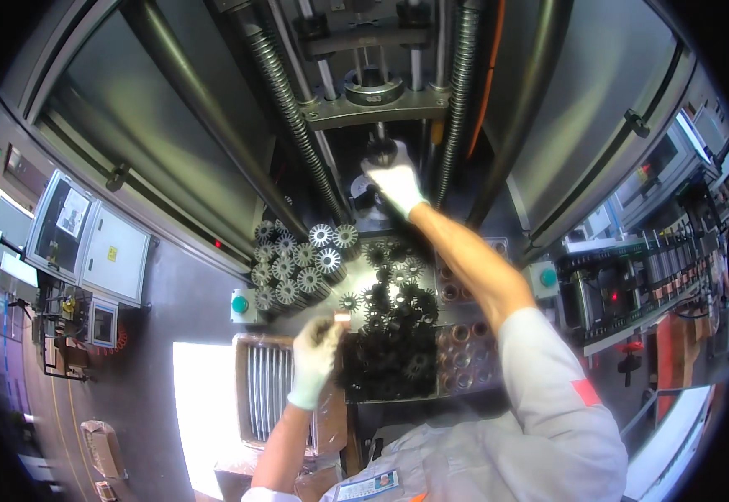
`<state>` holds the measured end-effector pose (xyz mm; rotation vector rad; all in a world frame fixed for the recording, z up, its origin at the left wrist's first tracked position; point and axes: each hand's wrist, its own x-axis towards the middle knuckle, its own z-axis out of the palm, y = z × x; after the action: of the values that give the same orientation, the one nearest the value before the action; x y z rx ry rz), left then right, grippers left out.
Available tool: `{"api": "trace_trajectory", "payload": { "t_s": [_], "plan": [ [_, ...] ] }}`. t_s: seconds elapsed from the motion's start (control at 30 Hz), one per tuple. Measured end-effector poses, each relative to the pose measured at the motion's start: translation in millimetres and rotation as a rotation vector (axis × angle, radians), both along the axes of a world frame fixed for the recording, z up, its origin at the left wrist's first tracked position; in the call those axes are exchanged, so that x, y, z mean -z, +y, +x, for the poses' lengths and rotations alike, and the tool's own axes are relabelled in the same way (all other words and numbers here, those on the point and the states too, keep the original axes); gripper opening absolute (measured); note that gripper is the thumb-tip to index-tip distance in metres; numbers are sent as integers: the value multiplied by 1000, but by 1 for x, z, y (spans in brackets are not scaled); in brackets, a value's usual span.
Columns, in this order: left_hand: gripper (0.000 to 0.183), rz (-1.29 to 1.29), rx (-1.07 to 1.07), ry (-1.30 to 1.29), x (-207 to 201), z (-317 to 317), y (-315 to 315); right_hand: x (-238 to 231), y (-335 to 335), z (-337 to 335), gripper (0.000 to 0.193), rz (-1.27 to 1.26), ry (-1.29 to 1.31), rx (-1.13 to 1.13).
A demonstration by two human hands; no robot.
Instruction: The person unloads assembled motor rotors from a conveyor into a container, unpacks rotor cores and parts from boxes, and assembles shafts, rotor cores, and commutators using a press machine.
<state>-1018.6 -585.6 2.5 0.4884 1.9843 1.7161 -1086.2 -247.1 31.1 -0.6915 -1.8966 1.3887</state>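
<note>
My left hand, in a white glove, pinches a small copper-coloured piece above the near edge of the bench. Reaching far forward, my gloved right hand has its fingers closed round a dark round part on the upright rod under the press's round die. The glove partly hides that part. Left of centre stand stacked slotted metal cores. Loose black star-shaped pieces lie in the middle of the bench, between my hands.
A tray of copper-coloured rings sits at the bench's right. At lower left, a carton holds several metal shafts. Threaded columns flank the press. Green buttons are mounted at both sides of the bench.
</note>
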Motion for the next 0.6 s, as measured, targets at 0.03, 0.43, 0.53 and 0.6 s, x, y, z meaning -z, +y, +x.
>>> {"api": "trace_trajectory", "payload": {
  "t_s": [0.03,0.43,0.53,0.6],
  "plan": [
    [27,11,16,80,10,-12,15,-4,5,1,66,9,14,5],
    [13,-352,125,1415,14,-94,234,-8,-6,397,62,271,-615,-204],
    [18,-408,239,1370,41,-138,249,-22,43,471,57,285,-858,235],
    [18,-298,319,1268,51,-157,256,-22,86,519,56,331,-989,462]
  ]
}}
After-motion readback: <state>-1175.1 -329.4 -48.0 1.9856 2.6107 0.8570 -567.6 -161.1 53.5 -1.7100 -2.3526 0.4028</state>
